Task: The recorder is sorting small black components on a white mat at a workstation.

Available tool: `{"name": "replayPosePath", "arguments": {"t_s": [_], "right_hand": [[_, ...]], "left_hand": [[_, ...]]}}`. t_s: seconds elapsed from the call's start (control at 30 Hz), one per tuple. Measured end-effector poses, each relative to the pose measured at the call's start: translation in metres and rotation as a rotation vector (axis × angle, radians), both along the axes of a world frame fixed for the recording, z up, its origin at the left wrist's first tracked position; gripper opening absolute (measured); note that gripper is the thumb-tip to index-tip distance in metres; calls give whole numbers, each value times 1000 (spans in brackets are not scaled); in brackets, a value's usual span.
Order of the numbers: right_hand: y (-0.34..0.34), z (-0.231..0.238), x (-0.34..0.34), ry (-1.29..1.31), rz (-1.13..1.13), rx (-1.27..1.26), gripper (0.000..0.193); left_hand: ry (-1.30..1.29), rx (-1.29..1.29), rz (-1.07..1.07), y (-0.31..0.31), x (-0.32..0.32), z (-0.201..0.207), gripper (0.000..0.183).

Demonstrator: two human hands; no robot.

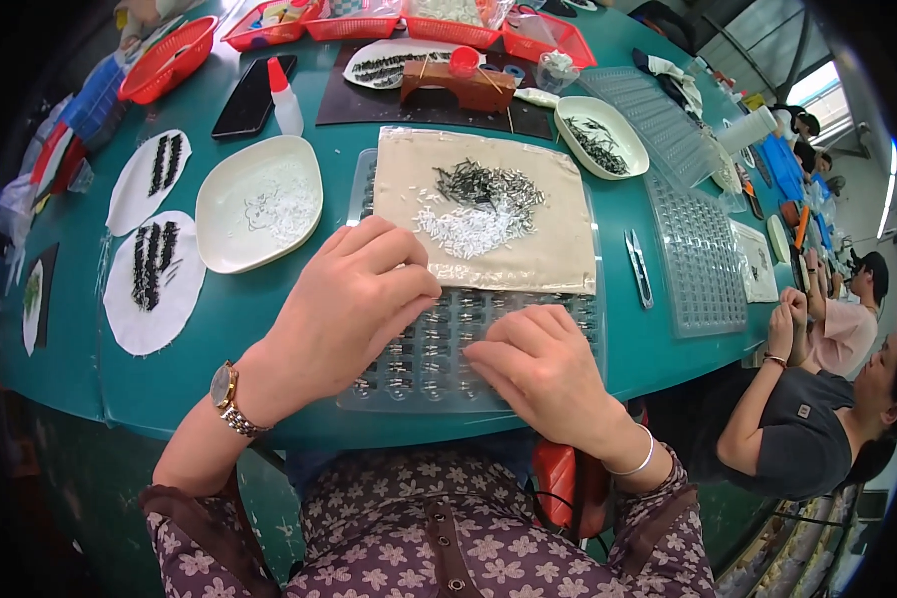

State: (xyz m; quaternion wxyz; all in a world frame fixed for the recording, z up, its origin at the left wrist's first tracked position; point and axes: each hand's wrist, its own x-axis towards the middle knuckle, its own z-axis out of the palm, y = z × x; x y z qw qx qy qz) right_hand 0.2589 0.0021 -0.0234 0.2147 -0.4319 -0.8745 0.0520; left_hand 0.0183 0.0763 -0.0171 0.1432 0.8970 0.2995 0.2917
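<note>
My left hand (364,284) is closed in a pinch above the lower left edge of a beige cloth-covered board (558,189). Loose black pieces (468,184) and loose white pieces (473,231), all small and slender, lie heaped on that board. Beneath it is a clear plastic tray (429,397) with rows of small cups holding dark and pale bits. Over the tray's cups my right hand (553,374) also pinches, thumb against fingers. Whatever sits between the fingertips of either hand is too small to make out.
Left of the board stand a cream dish (231,234) of white pieces and white cloth pads (130,319) bearing black strips. A glue bottle (287,108), phone (251,100) and red baskets (174,60) lie beyond. Right are tweezers (639,269), another tray (698,269) and a seated person (807,419).
</note>
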Motion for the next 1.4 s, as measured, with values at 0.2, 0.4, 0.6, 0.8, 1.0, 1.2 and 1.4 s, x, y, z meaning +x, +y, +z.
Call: {"name": "replayPosePath", "arguments": {"t_s": [0.2, 0.4, 0.6, 0.8, 1.0, 1.2, 1.4], "right_hand": [[9, 8, 12, 96, -4, 11, 12], [48, 22, 49, 174, -69, 24, 11], [73, 20, 71, 222, -121, -23, 11], [84, 19, 80, 264, -119, -58, 11], [94, 24, 90, 265, -149, -129, 10], [101, 18, 71, 182, -91, -34, 5], [104, 10, 60, 73, -125, 58, 7]], "left_hand": [[-2, 57, 3, 49, 28, 6, 5], [62, 147, 38, 82, 60, 9, 6], [123, 164, 40, 97, 81, 0, 7], [221, 221, 15, 107, 89, 1, 7], [238, 202, 24, 105, 94, 7, 5], [59, 158, 0, 88, 89, 11, 7], [-51, 40, -53, 73, 86, 4, 9]]}}
